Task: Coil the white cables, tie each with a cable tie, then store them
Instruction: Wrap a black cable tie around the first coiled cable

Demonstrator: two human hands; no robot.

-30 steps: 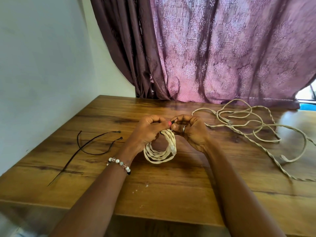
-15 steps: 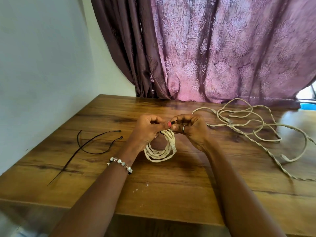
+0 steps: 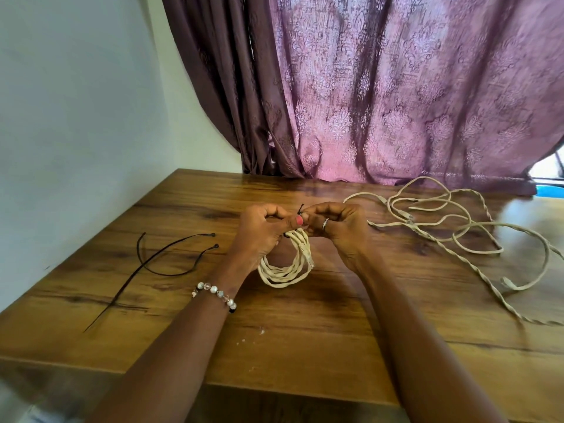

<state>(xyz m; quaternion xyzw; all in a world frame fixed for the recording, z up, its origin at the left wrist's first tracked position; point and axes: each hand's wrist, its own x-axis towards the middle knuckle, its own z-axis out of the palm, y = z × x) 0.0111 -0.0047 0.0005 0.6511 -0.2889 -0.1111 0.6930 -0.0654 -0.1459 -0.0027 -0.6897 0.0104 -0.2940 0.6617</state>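
Above the wooden table [image 3: 305, 346], a coiled white cable [image 3: 288, 265] was held by the left hand [image 3: 262, 233] and right hand [image 3: 338, 228], whose curled fingertips pinched a black cable tie [image 3: 300, 209] at its top.

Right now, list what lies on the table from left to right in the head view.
Spare black cable ties → left hand → coiled white cable → right hand → loose white cables.
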